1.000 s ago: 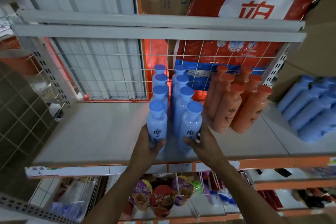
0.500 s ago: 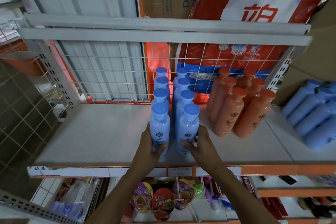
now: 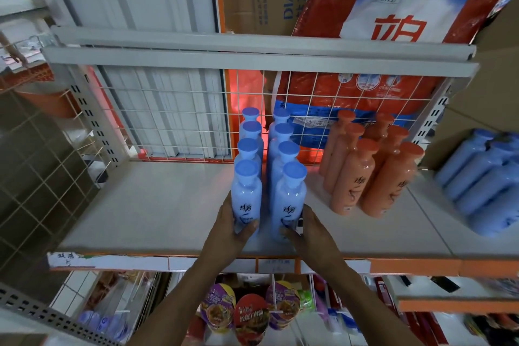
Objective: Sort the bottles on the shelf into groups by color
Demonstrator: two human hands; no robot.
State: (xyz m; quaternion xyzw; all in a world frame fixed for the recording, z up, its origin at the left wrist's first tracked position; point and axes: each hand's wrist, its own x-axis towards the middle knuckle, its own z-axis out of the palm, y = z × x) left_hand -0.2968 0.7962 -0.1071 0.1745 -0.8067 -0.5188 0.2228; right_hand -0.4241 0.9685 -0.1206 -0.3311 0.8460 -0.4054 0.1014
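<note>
Risk of a domino fall among the blue bottles, standing in two close single-file rows at the middle of the shelf, just left of the orange bottles and apart from them. Hold of the left hand: wrapped low round the front bottle of the left row, thumb across its front. Hold of the right hand: curled likewise round the front bottle of the right row. Likely causes of trouble: pushing back too hard from so low a hold, tipping tall, narrow bottles into those behind; swinging the right row sideways into the orange group and blurring the colour boundary; dragging the front pair over the shelf edge, close beneath both wrists. Smooth plastic, probably slippery in a one-handed hold. Against the view of a second ago: same two bottles in the same hands; front pair now nearer upright, a little closer together and more squarely in line with the rows behind; orange group unchanged; part of the shift perhaps owed to camera movement.
</note>
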